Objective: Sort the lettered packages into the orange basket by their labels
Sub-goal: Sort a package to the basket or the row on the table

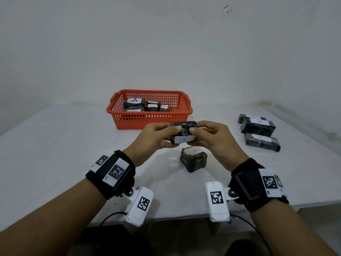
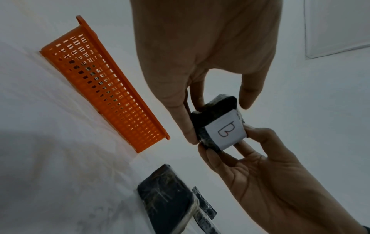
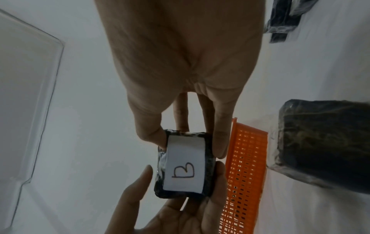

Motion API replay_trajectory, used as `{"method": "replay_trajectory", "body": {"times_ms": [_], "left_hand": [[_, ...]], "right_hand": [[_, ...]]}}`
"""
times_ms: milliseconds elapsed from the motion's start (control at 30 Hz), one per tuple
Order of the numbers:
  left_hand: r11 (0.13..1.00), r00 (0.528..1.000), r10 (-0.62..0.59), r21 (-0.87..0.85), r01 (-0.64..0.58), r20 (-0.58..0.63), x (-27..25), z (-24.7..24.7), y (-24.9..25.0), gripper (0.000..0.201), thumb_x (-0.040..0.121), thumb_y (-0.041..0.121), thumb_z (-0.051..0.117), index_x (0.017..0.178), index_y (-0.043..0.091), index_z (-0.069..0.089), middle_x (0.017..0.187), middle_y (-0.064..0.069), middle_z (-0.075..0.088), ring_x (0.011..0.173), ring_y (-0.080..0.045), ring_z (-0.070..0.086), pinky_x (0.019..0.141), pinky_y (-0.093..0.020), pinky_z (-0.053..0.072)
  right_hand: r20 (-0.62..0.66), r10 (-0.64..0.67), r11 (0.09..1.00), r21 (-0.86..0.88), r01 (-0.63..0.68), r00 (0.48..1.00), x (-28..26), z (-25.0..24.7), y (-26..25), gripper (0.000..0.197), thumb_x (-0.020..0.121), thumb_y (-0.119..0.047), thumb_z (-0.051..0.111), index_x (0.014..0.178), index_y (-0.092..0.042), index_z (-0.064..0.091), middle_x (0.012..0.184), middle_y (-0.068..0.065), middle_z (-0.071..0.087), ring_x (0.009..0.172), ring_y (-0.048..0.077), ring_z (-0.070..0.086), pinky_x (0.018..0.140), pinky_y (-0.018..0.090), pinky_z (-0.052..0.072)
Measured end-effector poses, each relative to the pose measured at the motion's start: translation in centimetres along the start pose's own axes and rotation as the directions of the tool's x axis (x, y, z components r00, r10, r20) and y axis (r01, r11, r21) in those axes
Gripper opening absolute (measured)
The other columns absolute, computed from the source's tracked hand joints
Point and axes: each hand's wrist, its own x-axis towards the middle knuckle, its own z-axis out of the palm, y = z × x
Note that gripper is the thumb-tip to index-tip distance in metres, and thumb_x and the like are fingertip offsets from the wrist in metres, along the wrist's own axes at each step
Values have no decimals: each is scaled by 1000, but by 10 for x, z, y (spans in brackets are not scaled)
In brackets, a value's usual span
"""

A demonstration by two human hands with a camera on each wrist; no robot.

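Observation:
Both hands hold one small dark wrapped package labelled B point(image 1: 183, 134) in the air just in front of the orange basket point(image 1: 153, 120). My left hand point(image 1: 156, 134) pinches its left end between thumb and fingers; my right hand point(image 1: 208, 135) pinches its right end. The B label point(image 2: 226, 129) faces the wrist cameras, and the same label point(image 3: 184, 164) shows in the right wrist view. Below the hands a small package labelled A point(image 1: 193, 159) stands on the table. Several labelled packages lie in the basket, one marked A point(image 1: 134, 102).
At the right of the white table point(image 1: 55, 154) lie three long dark packages: one marked B point(image 1: 258, 125), one marked A point(image 1: 262, 142), and one behind them point(image 1: 241, 117). A white wall stands close behind the basket. The table's front edge runs under my wrists.

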Motion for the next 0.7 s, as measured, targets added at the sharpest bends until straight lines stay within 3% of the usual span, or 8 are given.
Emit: {"method": "replay_trajectory", "body": {"times_ms": [133,300,500,700], "left_hand": [[999,998,30,22,-28,-59,0,1,-1,28,103,17,59,111,-5,74,112,-28,73,110,-41,70,93,-46,62],[994,994,66,88,-58,-85,1,2,-1,24,101,9,61,119,1,74,114,-18,76,108,-33,73,95,-46,61],[1000,1000,-1,-12,1,5,1,0,-4,29,99,18,64,124,4,71,122,-15,74,115,-28,71,102,-44,57],[998,999,40,47,-38,-33,2,-1,-4,25,99,14,66,119,3,74,117,-15,76,111,-30,73,99,-43,60]], "right_hand": [[39,28,1000,11,-29,999,-2,0,-2,20,95,-12,73,113,-5,77,106,17,79,101,30,77,96,46,61],[107,85,995,51,-91,991,1,1,-3,28,99,-22,67,119,-3,74,114,17,77,108,34,75,103,44,58],[-4,46,999,24,-46,999,4,1,3,20,96,-13,71,111,-1,77,106,18,79,103,34,76,100,50,59],[51,69,994,84,-74,996,2,2,1,28,95,-8,70,122,-1,70,108,14,78,105,25,76,104,44,57]]}}
